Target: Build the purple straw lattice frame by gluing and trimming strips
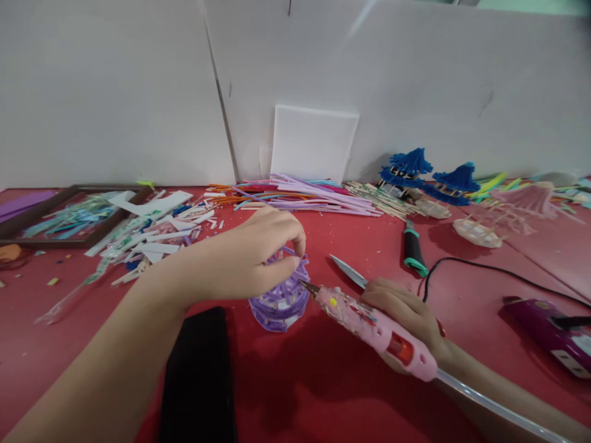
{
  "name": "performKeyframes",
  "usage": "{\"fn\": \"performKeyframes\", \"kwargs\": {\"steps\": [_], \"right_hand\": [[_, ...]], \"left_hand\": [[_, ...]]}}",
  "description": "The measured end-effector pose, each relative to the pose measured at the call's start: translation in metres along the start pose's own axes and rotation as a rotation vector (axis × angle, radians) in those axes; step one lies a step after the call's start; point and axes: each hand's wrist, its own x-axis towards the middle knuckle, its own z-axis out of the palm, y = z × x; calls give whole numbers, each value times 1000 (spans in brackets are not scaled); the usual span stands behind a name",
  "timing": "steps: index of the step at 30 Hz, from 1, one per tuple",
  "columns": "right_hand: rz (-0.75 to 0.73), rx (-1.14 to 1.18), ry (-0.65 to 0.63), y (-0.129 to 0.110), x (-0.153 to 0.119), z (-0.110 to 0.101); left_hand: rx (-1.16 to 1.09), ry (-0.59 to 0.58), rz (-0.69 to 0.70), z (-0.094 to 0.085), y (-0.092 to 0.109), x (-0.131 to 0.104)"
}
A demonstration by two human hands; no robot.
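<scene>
A round purple model built of fuzzy strips and small sticks stands on the red table, partly covered by my left hand. That hand reaches over its top with thumb and fingers closed; whatever lies between the fingertips is too small to make out. My right hand is wrapped round a pink glue gun, whose metal tip points left at the model's upper right side. Scissor blades stick out beside the right hand's fingers; their handles are hidden.
A black phone-like slab lies in front. Colored strips line the wall. A green-black cutter, blue-roofed models, a pink model and a purple power strip with cable are right; scraps and a frame left.
</scene>
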Motion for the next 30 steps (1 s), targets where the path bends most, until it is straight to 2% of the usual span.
{"fn": "performKeyframes", "kwargs": {"steps": [20, 30], "right_hand": [[-13, -87, 52, -1, -2, 2], [-80, -96, 39, -3, 2, -1]], "left_hand": [[-3, 4, -68, 4, -2, -1], [-23, -22, 8, 0, -1, -4]]}}
